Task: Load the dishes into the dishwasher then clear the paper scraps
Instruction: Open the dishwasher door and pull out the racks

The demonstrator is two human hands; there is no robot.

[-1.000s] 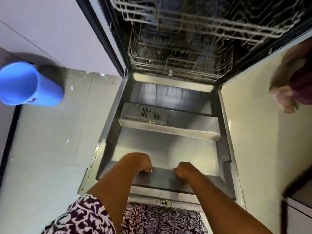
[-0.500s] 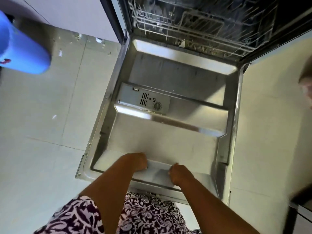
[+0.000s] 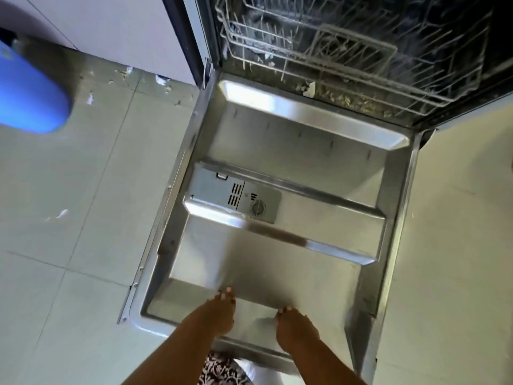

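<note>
My left hand (image 3: 219,312) and right hand (image 3: 295,327) rest with fingers straight on the near lip of the folded-down stainless steel dishwasher door (image 3: 305,151). Pale tile floor (image 3: 69,273) lies on both sides of it. The marks on the grey detergent dispenser (image 3: 233,195) are too small to read. The white wire rack (image 3: 347,51) sits inside the tub. White paper scraps (image 3: 127,72) litter the floor near the round blue plastic bin (image 3: 30,95).

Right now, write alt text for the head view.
The left hand and right hand rest on the near edge of the open dishwasher door. Beyond sits a wire rack; paper scraps dot the floor by a blue bin.
</note>
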